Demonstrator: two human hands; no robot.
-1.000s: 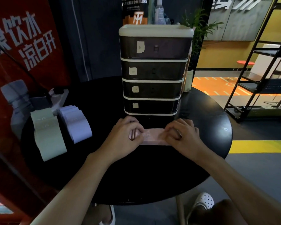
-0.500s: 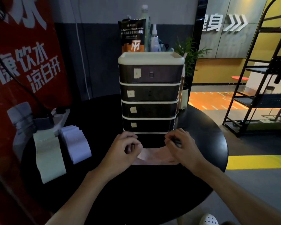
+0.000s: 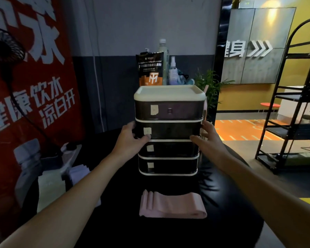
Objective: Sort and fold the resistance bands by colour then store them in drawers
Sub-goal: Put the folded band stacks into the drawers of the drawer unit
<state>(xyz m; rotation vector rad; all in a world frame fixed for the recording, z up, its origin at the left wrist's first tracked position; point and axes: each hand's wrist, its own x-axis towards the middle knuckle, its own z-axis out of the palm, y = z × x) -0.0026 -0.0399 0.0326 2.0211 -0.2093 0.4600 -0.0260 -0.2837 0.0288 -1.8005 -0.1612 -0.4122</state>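
Note:
A folded pink resistance band [image 3: 172, 205] lies flat on the black round table [image 3: 222, 221], near me and free of both hands. Behind it stands a dark four-drawer unit [image 3: 168, 165] with a cream top and a paper label on each drawer. My left hand [image 3: 131, 138] grips the left front corner of the second drawer [image 3: 168, 130], thumb on its front lower edge. My right hand [image 3: 207, 138] touches the same drawer's right corner, with spread fingers beside it and the thumb at the front. All drawers look closed.
A pale green band pile [image 3: 49, 192] and a lilac band pile [image 3: 79, 173] lie at the table's left. A power strip [image 3: 69, 152] sits behind them. A pouch [image 3: 149, 68] and bottles stand behind the unit. A black metal rack [image 3: 293, 126] stands right.
Both hands let go of the pink band and rose to the second drawer's corners. The band now lies folded on the table. My view has tilted upward.

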